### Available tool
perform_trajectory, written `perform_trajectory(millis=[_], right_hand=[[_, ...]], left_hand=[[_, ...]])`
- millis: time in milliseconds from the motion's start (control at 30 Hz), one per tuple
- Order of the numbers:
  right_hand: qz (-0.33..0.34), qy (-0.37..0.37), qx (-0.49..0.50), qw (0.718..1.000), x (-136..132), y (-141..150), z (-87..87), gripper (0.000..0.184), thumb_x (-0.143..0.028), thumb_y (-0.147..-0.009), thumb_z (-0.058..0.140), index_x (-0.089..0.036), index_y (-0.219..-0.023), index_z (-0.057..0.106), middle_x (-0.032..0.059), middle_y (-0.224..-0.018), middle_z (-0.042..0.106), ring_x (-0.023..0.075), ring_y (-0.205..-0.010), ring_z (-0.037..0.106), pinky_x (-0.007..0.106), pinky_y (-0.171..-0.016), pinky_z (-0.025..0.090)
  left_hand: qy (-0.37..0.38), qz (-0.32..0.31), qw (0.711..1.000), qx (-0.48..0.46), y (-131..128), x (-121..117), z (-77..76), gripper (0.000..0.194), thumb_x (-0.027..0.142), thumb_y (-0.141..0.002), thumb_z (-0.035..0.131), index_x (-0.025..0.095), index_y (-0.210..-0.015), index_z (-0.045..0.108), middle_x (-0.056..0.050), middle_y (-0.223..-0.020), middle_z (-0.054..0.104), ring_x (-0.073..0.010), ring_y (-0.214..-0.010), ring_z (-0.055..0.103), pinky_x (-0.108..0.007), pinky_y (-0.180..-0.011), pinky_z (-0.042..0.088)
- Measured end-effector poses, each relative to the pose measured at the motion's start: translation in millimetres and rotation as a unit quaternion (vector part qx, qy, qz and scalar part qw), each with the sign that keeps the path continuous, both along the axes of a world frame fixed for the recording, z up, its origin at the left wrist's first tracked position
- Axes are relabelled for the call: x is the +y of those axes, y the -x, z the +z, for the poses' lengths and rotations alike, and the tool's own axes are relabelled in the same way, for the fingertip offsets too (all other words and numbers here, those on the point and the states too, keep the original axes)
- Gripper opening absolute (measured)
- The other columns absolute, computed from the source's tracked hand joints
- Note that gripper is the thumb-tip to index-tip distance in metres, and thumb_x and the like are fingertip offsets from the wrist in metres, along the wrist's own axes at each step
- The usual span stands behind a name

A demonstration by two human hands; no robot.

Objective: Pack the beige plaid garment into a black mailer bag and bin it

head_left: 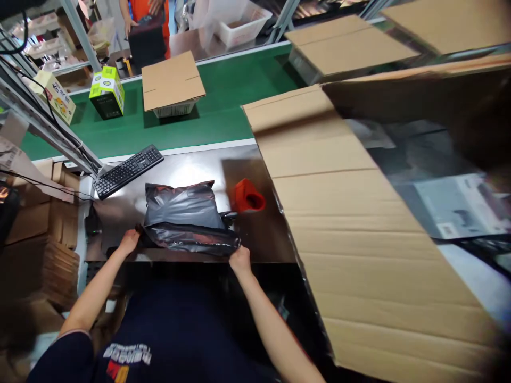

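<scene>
A dark grey plastic mailer bag (181, 207) lies on the metal table (263, 239) near its front edge, bulging with something hidden inside. My left hand (129, 242) is closed on the bag's near left corner. At the near right corner, my right hand (240, 259) pinches the plastic as well. Between the two hands the near edge of the bag is stretched out. Just right of the bag stands an orange tape dispenser-like object (248, 197); its exact kind is unclear. A small dark item pokes out beside the bag's right side.
A black keyboard (128, 171) sits at the table's left. Behind runs a green conveyor belt (227, 80) carrying boxes (107, 93) and cardboard-topped bins (173, 82). A large open carton (343, 213) flanks the right. Flattened cartons (59, 266) are stacked left. Across the belt, a person handles a dark box (147, 42).
</scene>
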State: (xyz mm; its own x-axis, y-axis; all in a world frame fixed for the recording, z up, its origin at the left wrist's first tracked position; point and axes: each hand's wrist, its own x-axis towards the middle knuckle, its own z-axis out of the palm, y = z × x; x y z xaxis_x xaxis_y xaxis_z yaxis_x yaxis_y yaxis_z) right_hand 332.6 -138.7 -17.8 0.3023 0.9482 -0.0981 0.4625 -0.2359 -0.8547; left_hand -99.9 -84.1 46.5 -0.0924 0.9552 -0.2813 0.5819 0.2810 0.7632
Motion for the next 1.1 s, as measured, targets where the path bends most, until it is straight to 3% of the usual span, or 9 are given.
perform_trajectory(millis=[67, 267, 433, 567, 667, 800, 900, 1000, 1100], right_hand=[[-0.044, 0.019, 0.002, 0.999, 15.2, 9.4, 9.9, 0.046, -0.057, -0.084, 0.043, -0.020, -0.069, 0.067, 0.0104, -0.062, 0.066, 0.0281, -0.066, 0.063, 0.042, -0.068, 0.055], [-0.106, -0.034, 0.016, 0.994, 47.7, 18.7, 46.3, 0.060, -0.076, -0.085, 0.048, -0.019, -0.089, 0.067, 0.0138, -0.088, 0.075, 0.0291, -0.083, 0.066, 0.041, -0.082, 0.054], [-0.106, -0.075, -0.025, 0.991, 71.2, 14.8, 66.6, 0.063, -0.082, -0.088, 0.039, -0.023, -0.078, 0.058, 0.0070, -0.073, 0.066, 0.0227, -0.069, 0.058, 0.036, -0.072, 0.048], [-0.101, -0.068, -0.087, 0.989, 98.2, 15.3, 70.1, 0.061, -0.076, -0.095, 0.029, -0.024, -0.078, 0.056, 0.0056, -0.068, 0.061, 0.0224, -0.066, 0.055, 0.035, -0.069, 0.044], [-0.096, -0.034, -0.129, 0.986, 121.6, 17.6, 59.6, 0.063, -0.072, -0.098, 0.026, -0.024, -0.086, 0.065, 0.0086, -0.070, 0.064, 0.0249, -0.066, 0.058, 0.037, -0.070, 0.046], [-0.056, -0.002, -0.182, 0.982, 139.6, 10.9, 37.6, 0.068, -0.072, -0.098, 0.027, -0.025, -0.090, 0.074, 0.0098, -0.065, 0.065, 0.0273, -0.066, 0.064, 0.042, -0.075, 0.051], [-0.052, -0.009, -0.229, 0.972, 134.4, 4.8, 33.9, 0.072, -0.072, -0.100, 0.026, -0.021, -0.110, 0.075, 0.0177, -0.082, 0.073, 0.0338, -0.083, 0.071, 0.050, -0.086, 0.054], [-0.059, -0.105, -0.289, 0.950, 122.6, 24.8, 48.1, 0.069, -0.060, -0.103, 0.032, -0.010, -0.141, 0.062, 0.0296, -0.123, 0.069, 0.0419, -0.118, 0.064, 0.059, -0.103, 0.048], [0.086, -0.172, -0.333, 0.923, 121.6, 78.0, 66.0, 0.055, -0.046, -0.105, 0.038, -0.018, -0.149, 0.057, 0.0205, -0.150, 0.059, 0.0400, -0.145, 0.046, 0.062, -0.122, 0.031]], left_hand=[[-0.027, 0.033, 0.999, 0.008, -10.8, 2.7, -5.9, 0.057, 0.067, -0.086, 0.053, 0.025, -0.049, 0.043, 0.001, -0.044, 0.045, -0.0183, -0.054, 0.053, -0.030, -0.057, 0.048], [-0.150, 0.146, 0.977, -0.049, -37.1, 17.1, -4.5, 0.050, 0.068, -0.084, 0.057, 0.019, -0.089, 0.065, -0.007, -0.085, 0.072, -0.0226, -0.082, 0.067, -0.034, -0.079, 0.054], [-0.212, 0.197, 0.956, -0.044, -46.6, 37.1, 8.4, 0.045, 0.065, -0.092, 0.050, 0.022, -0.083, 0.059, -0.002, -0.077, 0.064, -0.0196, -0.078, 0.062, -0.031, -0.080, 0.053], [-0.235, 0.222, 0.946, -0.021, -50.3, 59.4, 12.0, 0.042, 0.060, -0.096, 0.044, 0.023, -0.079, 0.055, -0.001, -0.074, 0.059, -0.0185, -0.075, 0.057, -0.028, -0.074, 0.050], [-0.209, 0.226, 0.951, 0.016, -53.7, 80.4, 3.5, 0.040, 0.056, -0.096, 0.041, 0.023, -0.077, 0.053, -0.002, -0.074, 0.060, -0.0183, -0.074, 0.057, -0.028, -0.073, 0.050], [-0.164, 0.209, 0.963, 0.039, -53.2, 96.7, -14.8, 0.043, 0.055, -0.094, 0.042, 0.022, -0.069, 0.053, -0.002, -0.063, 0.057, -0.0193, -0.068, 0.058, -0.032, -0.072, 0.053], [-0.141, 0.203, 0.968, 0.051, -50.7, 90.7, -18.5, 0.046, 0.055, -0.096, 0.042, 0.017, -0.080, 0.064, -0.008, -0.069, 0.064, -0.0256, -0.075, 0.066, -0.041, -0.077, 0.057], [-0.195, 0.154, 0.964, 0.094, -61.7, 77.9, -8.6, 0.052, 0.049, -0.099, 0.043, 0.009, -0.124, 0.065, -0.025, -0.121, 0.070, -0.0360, -0.121, 0.064, -0.057, -0.104, 0.051], [-0.250, -0.034, 0.948, 0.196, -93.4, 76.1, 3.1, 0.062, 0.044, -0.103, 0.043, 0.012, -0.156, 0.046, -0.024, -0.163, 0.043, -0.0393, -0.156, 0.031, -0.067, -0.124, 0.026]])
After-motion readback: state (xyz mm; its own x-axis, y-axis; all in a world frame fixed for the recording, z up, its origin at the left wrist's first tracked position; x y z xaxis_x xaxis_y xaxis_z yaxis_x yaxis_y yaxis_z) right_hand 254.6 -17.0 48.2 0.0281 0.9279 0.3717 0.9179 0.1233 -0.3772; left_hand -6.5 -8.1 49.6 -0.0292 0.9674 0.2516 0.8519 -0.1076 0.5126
